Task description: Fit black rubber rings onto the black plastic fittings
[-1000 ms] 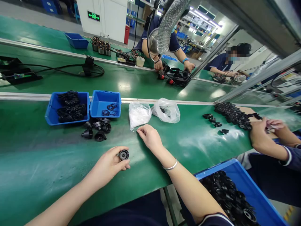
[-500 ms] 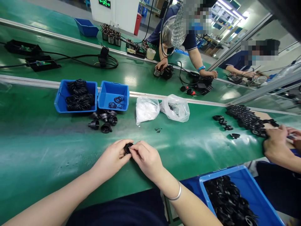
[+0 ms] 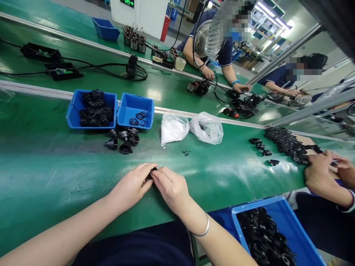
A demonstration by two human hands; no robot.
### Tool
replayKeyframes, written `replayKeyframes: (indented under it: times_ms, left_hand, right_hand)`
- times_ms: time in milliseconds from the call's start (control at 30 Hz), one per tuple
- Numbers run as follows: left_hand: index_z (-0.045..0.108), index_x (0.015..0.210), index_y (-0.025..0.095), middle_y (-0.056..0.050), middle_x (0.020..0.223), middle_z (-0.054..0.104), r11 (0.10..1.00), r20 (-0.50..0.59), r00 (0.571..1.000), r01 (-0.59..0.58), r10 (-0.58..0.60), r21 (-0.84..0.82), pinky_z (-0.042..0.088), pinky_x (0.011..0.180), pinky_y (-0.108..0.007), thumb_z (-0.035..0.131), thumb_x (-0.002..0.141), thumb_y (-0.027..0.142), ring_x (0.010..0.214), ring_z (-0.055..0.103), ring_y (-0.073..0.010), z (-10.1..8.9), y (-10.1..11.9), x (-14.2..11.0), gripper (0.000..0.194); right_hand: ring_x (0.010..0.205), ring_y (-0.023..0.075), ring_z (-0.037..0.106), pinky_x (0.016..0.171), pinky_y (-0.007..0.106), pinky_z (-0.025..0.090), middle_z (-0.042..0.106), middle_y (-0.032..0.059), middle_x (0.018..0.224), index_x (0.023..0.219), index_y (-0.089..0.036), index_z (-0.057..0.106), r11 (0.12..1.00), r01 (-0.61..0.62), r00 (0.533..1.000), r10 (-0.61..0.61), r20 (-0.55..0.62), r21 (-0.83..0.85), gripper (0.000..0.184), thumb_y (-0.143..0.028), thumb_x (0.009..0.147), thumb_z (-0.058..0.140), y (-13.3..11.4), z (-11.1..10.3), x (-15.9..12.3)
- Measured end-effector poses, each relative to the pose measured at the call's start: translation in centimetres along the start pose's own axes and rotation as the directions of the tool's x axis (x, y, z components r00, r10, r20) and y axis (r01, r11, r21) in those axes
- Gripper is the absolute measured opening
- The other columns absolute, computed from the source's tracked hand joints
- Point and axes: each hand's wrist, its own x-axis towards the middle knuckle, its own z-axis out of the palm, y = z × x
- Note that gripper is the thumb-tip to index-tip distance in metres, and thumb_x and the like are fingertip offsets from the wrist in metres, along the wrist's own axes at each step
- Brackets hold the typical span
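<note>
just below the middle of the frame, over the bench [image 3: 83, 181], both hands meet at one black part. the left hand [image 3: 131, 183] holds the black part [image 3: 150, 174] between its thumb and fingers. the right hand [image 3: 172, 187], with a bracelet [image 3: 205, 227] on its wrist, is narrow, its thumb and fingertips drawn together at the right side of the part; whether they grip it or something small is hidden. most of the part is covered by fingers.

just above the hands, right of centre, tiny black bits [image 3: 185, 152] lie loose. beyond them stand two plastic bags side by side: a white-filled bag [image 3: 174, 130] and, to its right, a clear bag [image 3: 215, 131] with something dark inside. left of the bags are two blue bins; the left bin [image 3: 72, 117] is heaped with black bundles [image 3: 95, 115], the right bin [image 3: 126, 105] has a few black rings [image 3: 138, 119]. black cups [image 3: 124, 139] are clustered in front of the bins.

at lower right, a blue crate [image 3: 305, 236] holds many black pieces [image 3: 259, 231]. at the right edge, a co-worker's hands [image 3: 321, 164] are beside a dark pile [image 3: 287, 144]. at upper right, another co-worker's hands [image 3: 241, 87] are among black cables.
</note>
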Motion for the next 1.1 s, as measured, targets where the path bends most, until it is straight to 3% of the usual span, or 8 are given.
replayKeyframes:
  times_ms: [200,267,367,500,633,800,967,1100]
  left_hand:
    - [0.057,0.129,0.024,-0.009,0.127,0.065,0.998,0.010,0.999,0.046,-0.046,-0.040,0.056,0.093,-0.036,0.051,0.092,0.038,0.112,0.066,-0.0260,0.0,0.1,0.1,0.040]
    - [0.056,0.128,0.025,-0.009,0.129,0.064,0.989,0.028,0.994,0.106,-0.103,-0.101,0.056,0.094,-0.036,0.051,0.092,0.047,0.110,0.068,-0.0260,-0.1,0.2,0.2,0.043]
    - [0.052,0.129,0.026,-0.009,0.130,0.065,0.956,0.108,0.975,0.212,-0.193,-0.205,0.056,0.094,-0.036,0.052,0.091,0.054,0.107,0.071,-0.0258,-0.1,0.3,0.3,0.047]
    - [0.049,0.130,0.027,-0.008,0.125,0.069,0.924,0.193,0.957,0.265,-0.217,-0.276,0.055,0.096,-0.035,0.054,0.090,0.053,0.108,0.072,-0.0254,0.2,0.3,0.4,0.048]
    - [0.048,0.130,0.028,-0.006,0.121,0.072,0.907,0.236,0.946,0.289,-0.222,-0.306,0.054,0.096,-0.033,0.056,0.090,0.053,0.109,0.071,-0.0245,0.2,0.2,0.5,0.047]
    - [0.048,0.128,0.027,-0.004,0.114,0.074,0.902,0.242,0.947,0.283,-0.210,-0.325,0.053,0.096,-0.034,0.056,0.091,0.049,0.109,0.071,-0.0242,0.1,0.2,0.5,0.043]
    - [0.052,0.126,0.025,-0.003,0.106,0.075,0.933,0.183,0.969,0.216,-0.167,-0.289,0.054,0.087,-0.032,0.056,0.091,0.040,0.100,0.073,-0.0232,0.2,0.4,0.6,0.037]
    - [0.057,0.124,0.022,0.002,0.076,0.068,0.971,0.116,0.981,0.174,-0.156,-0.164,0.052,0.069,-0.028,0.057,0.089,0.031,0.075,0.070,-0.0202,0.1,0.5,0.7,0.036]
  right_hand:
    - [0.085,0.0149,0.067,0.076,0.026,0.057,0.071,0.0061,0.093,0.104,-0.017,0.067,0.981,-0.033,0.999,0.027,0.034,0.189,0.016,-0.018,0.100,0.051,1.6,-1.5,-0.2]
    - [0.084,0.0145,0.067,0.078,0.027,0.056,0.070,0.0043,0.090,0.099,-0.019,0.067,0.962,-0.191,0.979,0.200,-0.029,0.193,0.015,-0.022,0.100,0.052,3.9,-2.6,-0.8]
    - [0.073,0.0154,0.065,0.073,0.029,0.055,0.068,0.0042,0.084,0.098,-0.018,0.067,0.884,-0.462,0.872,0.467,-0.148,0.070,0.017,-0.026,0.099,0.052,8.3,-4.0,-2.0]
    - [0.075,0.0176,0.064,0.073,0.031,0.055,0.067,0.0066,0.087,0.103,-0.016,0.069,0.877,-0.480,0.866,0.475,-0.153,0.006,0.018,-0.026,0.096,0.056,12.7,-4.5,-2.5]
    - [0.081,0.0184,0.064,0.076,0.031,0.053,0.066,0.0076,0.090,0.099,-0.017,0.070,0.905,-0.424,0.901,0.417,-0.122,-0.032,0.017,-0.023,0.096,0.055,13.8,-3.9,-2.1]
    - [0.078,0.0186,0.062,0.074,0.032,0.052,0.065,0.0073,0.085,0.090,-0.017,0.068,0.924,-0.378,0.918,0.368,-0.146,-0.048,0.018,-0.021,0.097,0.052,12.2,-4.1,-1.9]
    - [0.078,0.0145,0.061,0.072,0.027,0.053,0.065,0.0037,0.084,0.091,-0.019,0.065,0.963,-0.248,0.959,0.259,-0.115,0.101,0.010,-0.018,0.097,0.057,5.8,-3.4,-1.3]
    - [0.081,0.0150,0.063,0.074,0.027,0.055,0.066,0.0064,0.087,0.103,-0.015,0.065,0.979,-0.065,0.997,0.071,-0.027,0.192,0.010,-0.013,0.097,0.057,1.4,-1.5,-0.6]
